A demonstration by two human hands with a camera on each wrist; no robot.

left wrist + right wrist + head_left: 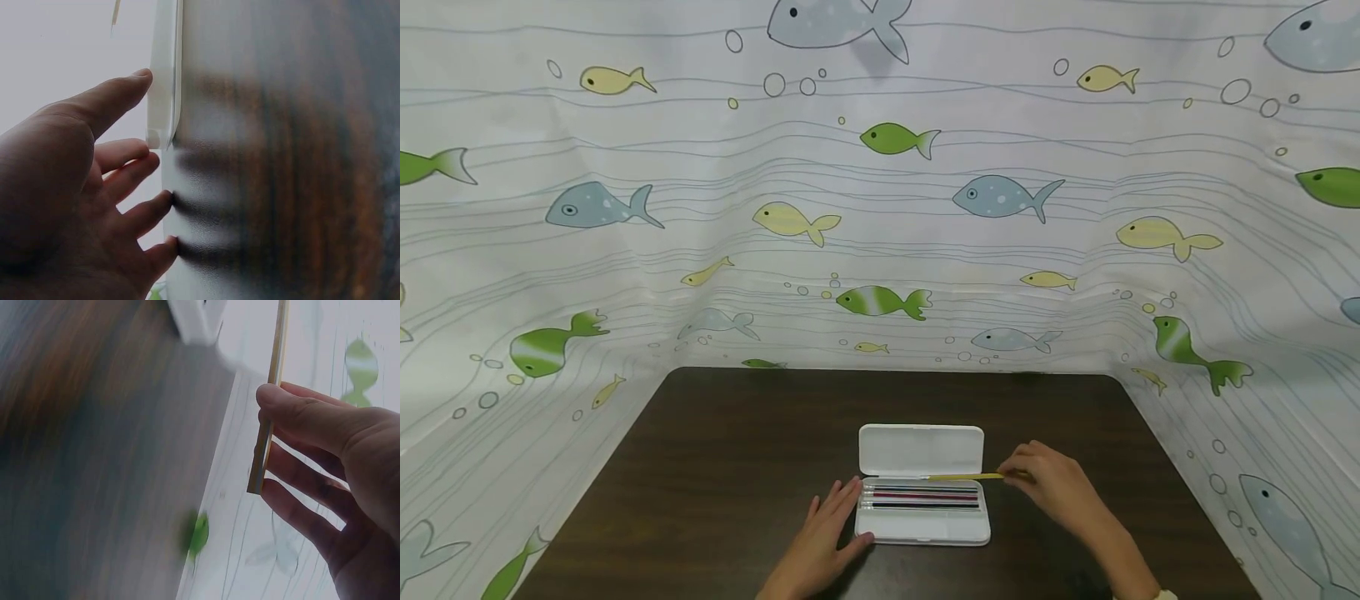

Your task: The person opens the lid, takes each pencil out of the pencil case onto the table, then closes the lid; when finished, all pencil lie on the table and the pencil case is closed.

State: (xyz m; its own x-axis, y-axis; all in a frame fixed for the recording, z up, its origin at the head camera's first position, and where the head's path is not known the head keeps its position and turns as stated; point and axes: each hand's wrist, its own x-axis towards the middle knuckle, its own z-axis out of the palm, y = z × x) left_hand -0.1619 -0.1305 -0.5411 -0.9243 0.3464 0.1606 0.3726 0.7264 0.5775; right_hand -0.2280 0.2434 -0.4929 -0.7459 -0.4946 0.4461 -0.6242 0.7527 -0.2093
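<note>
A white pencil case lies on the dark table with its lid swung back. Several pencils, dark and red among them, lie side by side in its upper part. My left hand rests at the case's left end, fingers extended, thumb by the front left corner. The left wrist view shows the thumb and index finger at the case's edge. Between thumb and fingers, my right hand pinches a yellow pencil near its right end. That pencil lies crosswise over the hinge side. Its flat end shows in the right wrist view.
The dark brown table has rounded far corners. A white cloth printed with green, blue and yellow fish hangs behind the table and along both sides.
</note>
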